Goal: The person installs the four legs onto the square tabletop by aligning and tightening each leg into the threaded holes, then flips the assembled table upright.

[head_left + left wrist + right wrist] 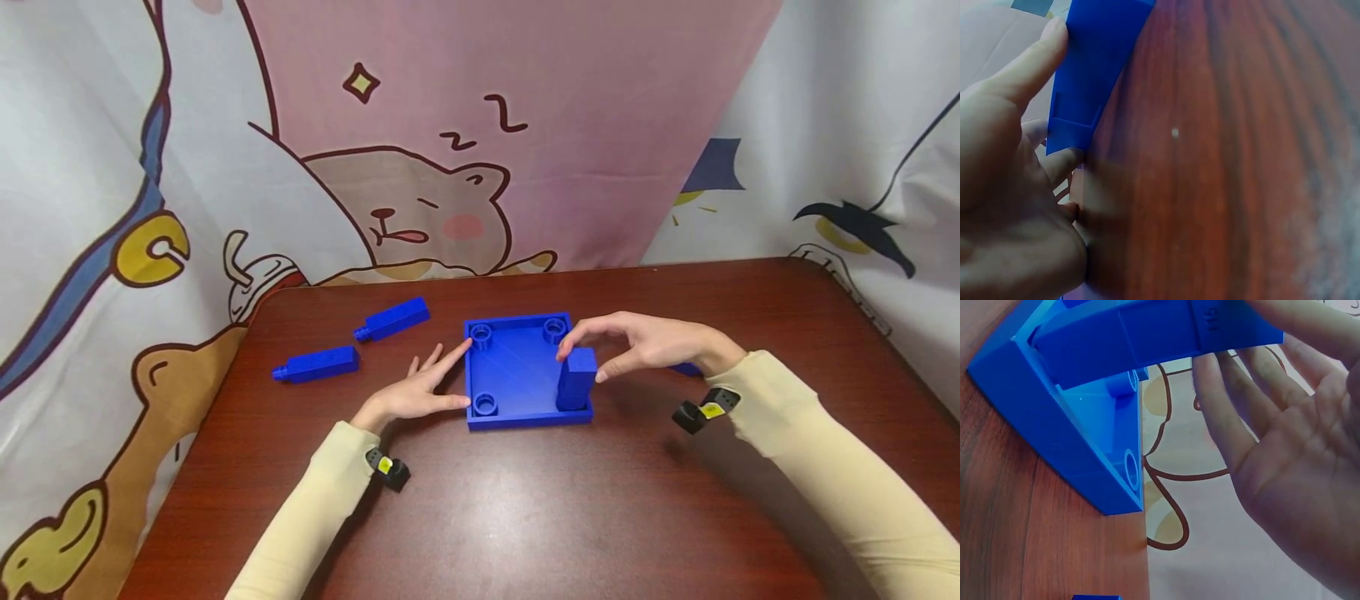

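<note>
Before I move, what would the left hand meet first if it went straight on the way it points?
Most likely the near-side wall of the blue tray: the left hand already seems to touch it with its fingers, though exact contact is hard to judge.

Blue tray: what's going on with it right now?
A person's right hand holds an upright blue post at the near right corner of the tray, while the left hand touches its left edge. The other three corner sockets hold no post. Two posts lie to the left; another blue piece shows partly by the right wrist.
</note>
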